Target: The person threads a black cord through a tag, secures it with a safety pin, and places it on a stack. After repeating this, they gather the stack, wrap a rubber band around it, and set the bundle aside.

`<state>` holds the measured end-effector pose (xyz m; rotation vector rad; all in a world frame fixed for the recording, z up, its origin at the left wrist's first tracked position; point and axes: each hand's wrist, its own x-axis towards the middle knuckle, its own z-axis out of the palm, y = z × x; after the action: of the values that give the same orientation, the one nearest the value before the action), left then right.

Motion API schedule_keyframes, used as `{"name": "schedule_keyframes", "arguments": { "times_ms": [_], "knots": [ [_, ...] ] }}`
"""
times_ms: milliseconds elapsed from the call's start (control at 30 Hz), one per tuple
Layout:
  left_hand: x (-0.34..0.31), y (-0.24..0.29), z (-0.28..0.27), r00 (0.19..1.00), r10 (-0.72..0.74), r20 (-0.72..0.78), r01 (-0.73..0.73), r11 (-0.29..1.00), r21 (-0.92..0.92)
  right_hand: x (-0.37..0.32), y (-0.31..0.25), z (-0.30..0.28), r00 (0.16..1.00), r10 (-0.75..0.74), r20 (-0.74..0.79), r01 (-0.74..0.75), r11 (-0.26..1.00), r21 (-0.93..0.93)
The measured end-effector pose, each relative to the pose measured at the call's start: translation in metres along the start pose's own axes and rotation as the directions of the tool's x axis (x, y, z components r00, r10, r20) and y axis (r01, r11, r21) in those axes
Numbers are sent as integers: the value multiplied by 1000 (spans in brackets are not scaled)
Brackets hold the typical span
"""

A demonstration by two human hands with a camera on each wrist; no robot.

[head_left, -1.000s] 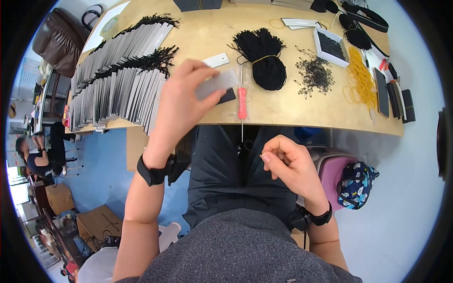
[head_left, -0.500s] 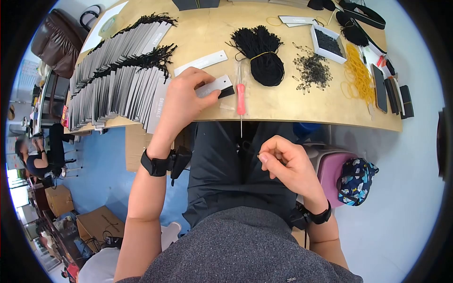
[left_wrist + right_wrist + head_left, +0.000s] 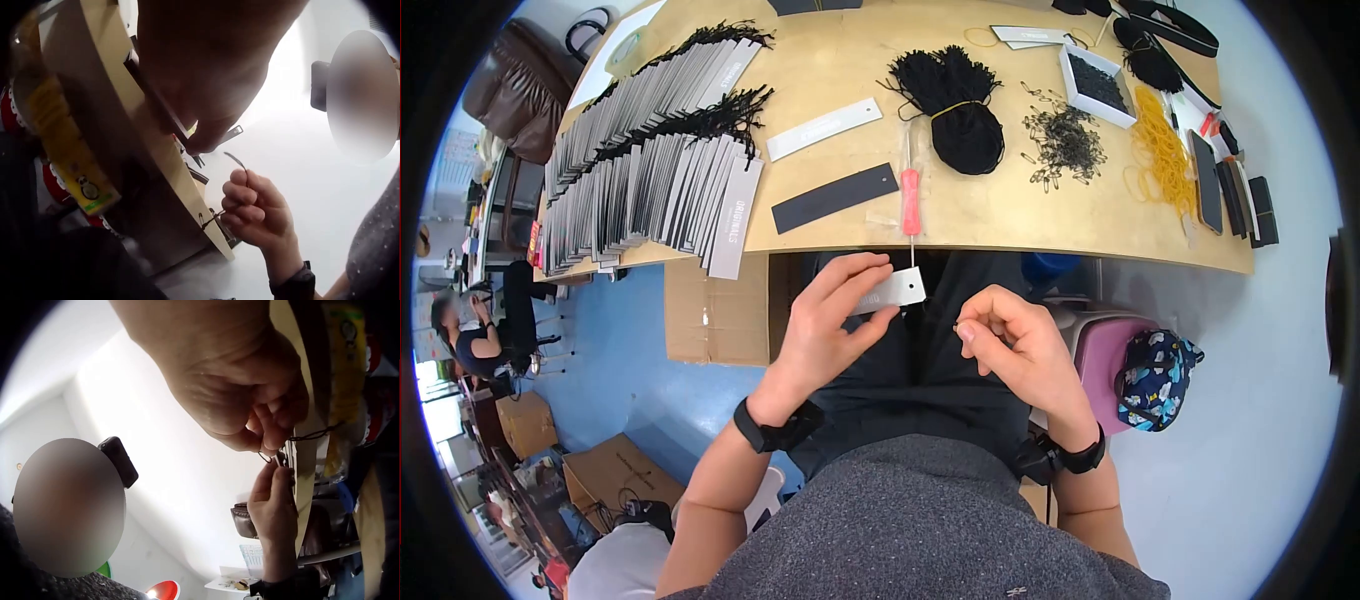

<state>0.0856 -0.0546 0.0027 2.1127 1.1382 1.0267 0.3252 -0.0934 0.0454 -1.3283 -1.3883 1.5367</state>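
Note:
Between thumb and fingers my left hand (image 3: pixel 835 310) holds a light grey tag (image 3: pixel 898 288) with a hole at its right end, over the lap. Just right of it, my right hand (image 3: pixel 1020 350) has its fingertips pinched on a thin dark cord (image 3: pixel 315 434), which trails out in the right wrist view; a small loop of it shows by the fingertips. On the table lie a black tag (image 3: pixel 835 198) and another light grey tag (image 3: pixel 824 128). A pink-handled awl (image 3: pixel 911 205) sticks out over the table's front edge.
Rows of grey tags with black cords (image 3: pixel 635 195) fill the table's left side. A banded black cord bundle (image 3: pixel 967 137), safety pins (image 3: pixel 1062 145), a white box (image 3: pixel 1097 105) of small black pieces, yellow rubber bands (image 3: pixel 1164 150) and a phone (image 3: pixel 1205 185) lie to the right.
My left hand has picked up the grey tag off the black one and brought it toward me, beside my right hand. The black tag is now uncovered. My right hand has hardly moved.

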Motion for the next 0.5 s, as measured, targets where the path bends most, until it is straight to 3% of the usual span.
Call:
{"name": "schedule_keyframes", "arguments": {
  "times_ms": [133, 200, 233, 300, 400, 500],
  "knots": [
    [-1, 1, 10, 996, -19, -87, 21, 999, 26, 1, 1, 3, 1000, 1, 9, -1, 1000, 9],
    [2, 2, 11, 976, -216, -9, 215, 974, -66, 2, -1, 6, 999, 13, 29, -14, 999, 34],
    [3, -1, 12, 976, -216, -9, 215, 974, -68, 3, -1, 8, 1000, 14, 28, -15, 999, 33],
    [5, -10, 16, 923, -377, 75, 383, 894, -230, 7, 2, 13, 1000, -21, 14, 21, 999, 25],
    [10, -17, 15, 900, -404, 165, 437, 841, -319, 18, 14, 18, 997, -66, -40, 65, 997, -36],
    [11, -11, 15, 929, -351, 120, 371, 865, -339, 32, 26, 18, 990, -36, -137, 24, 996, -90]
  ]
}}
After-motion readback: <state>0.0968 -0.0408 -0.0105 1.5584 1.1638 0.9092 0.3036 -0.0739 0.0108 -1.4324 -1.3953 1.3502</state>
